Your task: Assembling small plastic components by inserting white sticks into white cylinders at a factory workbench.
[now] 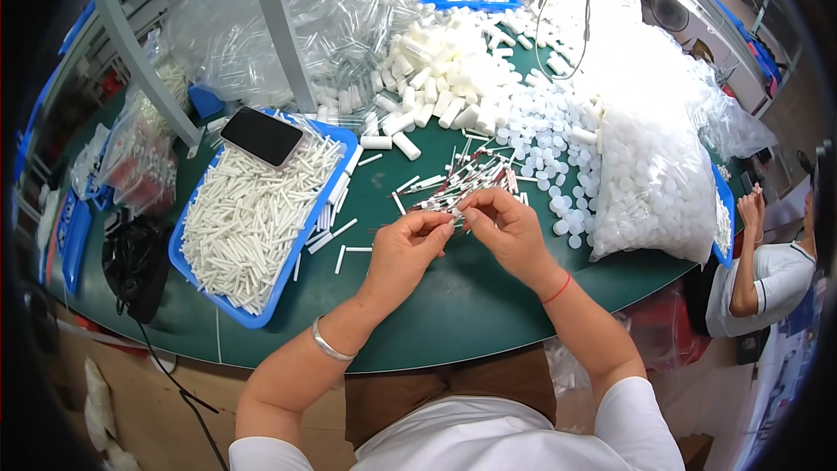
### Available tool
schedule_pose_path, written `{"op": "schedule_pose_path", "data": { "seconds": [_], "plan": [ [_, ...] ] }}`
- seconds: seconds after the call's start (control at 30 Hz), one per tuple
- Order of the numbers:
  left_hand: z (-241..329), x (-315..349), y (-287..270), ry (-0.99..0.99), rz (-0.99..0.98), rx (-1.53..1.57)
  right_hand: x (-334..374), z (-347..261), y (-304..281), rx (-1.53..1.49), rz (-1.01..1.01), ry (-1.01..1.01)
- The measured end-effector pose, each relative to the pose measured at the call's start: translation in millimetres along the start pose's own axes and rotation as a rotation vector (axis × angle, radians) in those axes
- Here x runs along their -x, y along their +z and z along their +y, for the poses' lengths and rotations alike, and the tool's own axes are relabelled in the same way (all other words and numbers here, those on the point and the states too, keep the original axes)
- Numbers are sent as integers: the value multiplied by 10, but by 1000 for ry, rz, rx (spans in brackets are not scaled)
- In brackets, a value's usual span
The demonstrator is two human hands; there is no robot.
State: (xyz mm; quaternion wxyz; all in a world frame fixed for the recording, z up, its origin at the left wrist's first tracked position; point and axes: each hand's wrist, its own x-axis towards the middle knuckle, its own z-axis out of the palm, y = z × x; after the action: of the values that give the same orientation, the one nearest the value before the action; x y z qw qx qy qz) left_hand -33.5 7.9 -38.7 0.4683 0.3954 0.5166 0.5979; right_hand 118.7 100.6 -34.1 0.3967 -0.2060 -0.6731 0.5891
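Note:
My left hand (pixel 403 255) and my right hand (pixel 510 231) meet over the table, thumbs and forefingers pinched close together. Whatever sits between the fingertips is too small to make out. Just beyond them lies a loose heap of thin white sticks with dark red wires (pixel 471 176), and my right fingers are at its near edge. A few plain white sticks (pixel 340 257) are scattered left of my left hand. Farther left, a blue tray (pixel 261 318) is heaped with short white sticks (pixel 253 227), and a black phone (pixel 261 136) rests on top.
White foam-like cylinders (pixel 427 92) and translucent round caps (pixel 545 135) are piled behind the heap. A bulging clear bag of caps (pixel 649 179) stands at right. Clear tubes and plastic bags (pixel 253 26) fill the back left, beside metal posts (pixel 279 26). Other people sit across and at right.

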Motion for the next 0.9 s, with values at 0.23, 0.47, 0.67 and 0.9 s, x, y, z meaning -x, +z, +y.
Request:
{"op": "schedule_pose_path", "data": {
  "seconds": [0.23,0.47,0.67,0.9],
  "plan": [
    [10,7,21,67,77,-129,20,-27,-22,59,-39,10],
    [53,-97,22,23,17,-12,-13,-121,-22,-259,-13,265],
    [74,-490,280,39,-44,34,-107,-62,-333,-184,170,74],
    [-253,-1332,960,764,-141,-1004,-232,-223,-810,-154,569,-32]
  ]
}}
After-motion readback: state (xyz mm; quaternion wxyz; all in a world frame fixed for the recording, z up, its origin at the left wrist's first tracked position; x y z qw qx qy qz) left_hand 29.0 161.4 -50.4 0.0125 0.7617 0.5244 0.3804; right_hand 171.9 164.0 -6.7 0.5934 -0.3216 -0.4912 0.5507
